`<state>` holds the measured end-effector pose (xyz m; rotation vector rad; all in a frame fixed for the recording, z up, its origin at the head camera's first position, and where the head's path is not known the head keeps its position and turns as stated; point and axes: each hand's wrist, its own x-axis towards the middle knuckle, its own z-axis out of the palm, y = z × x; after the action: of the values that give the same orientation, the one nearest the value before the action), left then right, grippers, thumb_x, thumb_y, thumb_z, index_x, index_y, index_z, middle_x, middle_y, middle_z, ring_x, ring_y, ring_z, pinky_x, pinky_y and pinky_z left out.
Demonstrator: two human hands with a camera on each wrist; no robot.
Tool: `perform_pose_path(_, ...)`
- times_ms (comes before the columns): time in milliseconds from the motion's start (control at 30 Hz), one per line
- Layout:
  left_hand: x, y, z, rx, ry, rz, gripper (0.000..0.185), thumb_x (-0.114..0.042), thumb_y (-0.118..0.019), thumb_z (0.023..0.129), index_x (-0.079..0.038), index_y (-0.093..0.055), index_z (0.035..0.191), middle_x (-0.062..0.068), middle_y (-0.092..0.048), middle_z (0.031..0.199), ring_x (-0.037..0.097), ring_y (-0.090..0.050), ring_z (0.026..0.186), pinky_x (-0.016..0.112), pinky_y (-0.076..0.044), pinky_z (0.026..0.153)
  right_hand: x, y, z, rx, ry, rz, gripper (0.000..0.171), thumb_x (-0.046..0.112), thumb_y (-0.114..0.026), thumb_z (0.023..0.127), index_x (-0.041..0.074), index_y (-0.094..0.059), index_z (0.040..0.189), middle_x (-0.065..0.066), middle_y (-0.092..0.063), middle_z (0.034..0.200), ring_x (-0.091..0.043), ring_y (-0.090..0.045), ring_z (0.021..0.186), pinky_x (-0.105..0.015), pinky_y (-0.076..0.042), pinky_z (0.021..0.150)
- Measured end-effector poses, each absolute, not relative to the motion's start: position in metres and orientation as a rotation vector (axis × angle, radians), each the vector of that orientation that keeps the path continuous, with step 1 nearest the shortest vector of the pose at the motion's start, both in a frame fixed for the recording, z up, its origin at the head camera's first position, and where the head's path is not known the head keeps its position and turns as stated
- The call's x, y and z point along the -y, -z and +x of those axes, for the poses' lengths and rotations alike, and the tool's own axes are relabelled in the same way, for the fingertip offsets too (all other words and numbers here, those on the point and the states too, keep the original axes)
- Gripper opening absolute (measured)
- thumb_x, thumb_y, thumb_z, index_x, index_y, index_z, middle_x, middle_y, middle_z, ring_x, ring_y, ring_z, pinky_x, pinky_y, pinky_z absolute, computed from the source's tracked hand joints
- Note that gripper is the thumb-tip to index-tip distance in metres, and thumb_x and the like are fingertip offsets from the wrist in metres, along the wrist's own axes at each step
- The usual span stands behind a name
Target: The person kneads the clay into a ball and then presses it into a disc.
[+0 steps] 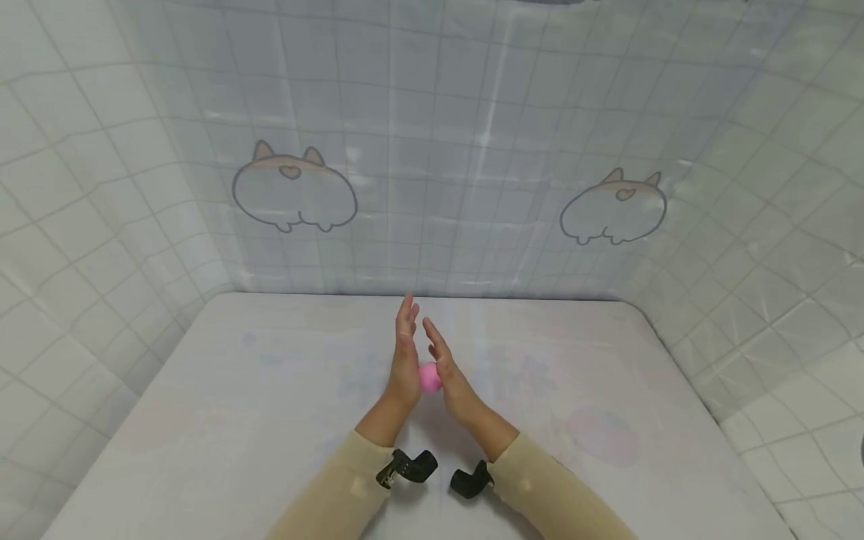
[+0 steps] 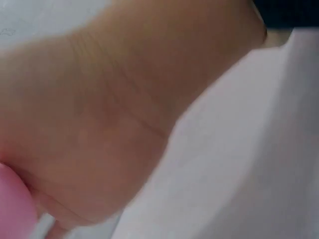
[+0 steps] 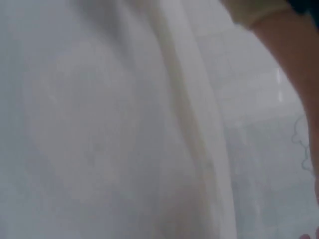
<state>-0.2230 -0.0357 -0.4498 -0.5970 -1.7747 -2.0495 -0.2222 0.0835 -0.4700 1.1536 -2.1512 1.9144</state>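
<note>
Left hand (image 1: 405, 366) stands on edge over the middle of the tabletop (image 1: 283, 397), fingers straight and pointing to the back edge, palm turned inward. Next comes the pink ball (image 1: 430, 377), about midway between the tabletop's left and right edges, set between the two palms and against the left one; whether it touches the tabletop, I cannot tell. Right hand (image 1: 454, 381) leans inward, its fingers straight too, the fingertips apart from those of the left.

Around them, from the left: a white gridded wall (image 1: 81, 225) beyond the left edge, a corgi drawing (image 1: 297, 201) behind the back edge, a beige left sleeve (image 1: 337, 491), a black left wrist device (image 1: 420, 466), its right counterpart (image 1: 467, 484), a beige right sleeve (image 1: 550, 487), and another drawing (image 1: 610, 216) toward the back right corner
</note>
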Motion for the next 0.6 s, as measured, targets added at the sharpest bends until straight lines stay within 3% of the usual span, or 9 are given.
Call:
perform_pose_path(233, 0.037, 0.458, -0.222, 1.889, 2.067, -0.614, 0.085, -0.071, -0.021, 0.100, -0.014, -0.006, 0.161, 0.010, -0.011, 0.166, 0.033, -0.013, 0.151, 0.068, -0.007, 0.114, -0.079, 0.463, -0.216, 1.984, -1.927, 1.199, 0.084, 0.065, -0.014, 0.103, 0.003, -0.006, 0.160, -0.019, -0.007, 0.166, -0.030, -0.007, 0.152, -0.058, -0.010, 0.119)
perform_pose_path(400, 0.036, 0.471, -0.218, 2.059, 1.905, -0.767, 0.079, -0.064, -0.016, 0.104, -0.011, -0.004, 0.161, 0.013, -0.007, 0.167, 0.036, -0.013, 0.151, 0.070, -0.010, 0.113, -0.081, 0.458, -0.216, 1.925, -1.818, 1.087, 0.083, 0.061, -0.012, 0.105, -0.004, -0.011, 0.158, -0.022, -0.011, 0.164, -0.031, -0.012, 0.152, -0.040, -0.014, 0.122)
perform_pose_path(467, 0.035, 0.472, -0.216, 2.091, 1.865, -0.826, 0.079, -0.062, -0.014, 0.104, -0.008, -0.004, 0.161, 0.015, -0.006, 0.167, 0.039, -0.012, 0.150, 0.072, -0.009, 0.112, -0.083, 0.456, -0.217, 1.931, -1.787, 1.043, 0.082, 0.059, -0.012, 0.105, -0.004, -0.012, 0.157, -0.022, -0.013, 0.164, -0.035, -0.014, 0.151, -0.040, -0.016, 0.121)
perform_pose_path(600, 0.035, 0.474, -0.212, 2.121, 1.872, -0.906, 0.078, -0.059, -0.010, 0.105, -0.004, -0.005, 0.160, 0.017, -0.008, 0.166, 0.040, -0.010, 0.151, 0.071, -0.007, 0.112, -0.087, 0.455, -0.221, 1.990, -1.799, 0.969, 0.079, 0.060, -0.011, 0.105, 0.003, -0.012, 0.160, -0.018, -0.012, 0.165, -0.041, -0.015, 0.150, -0.056, -0.015, 0.119)
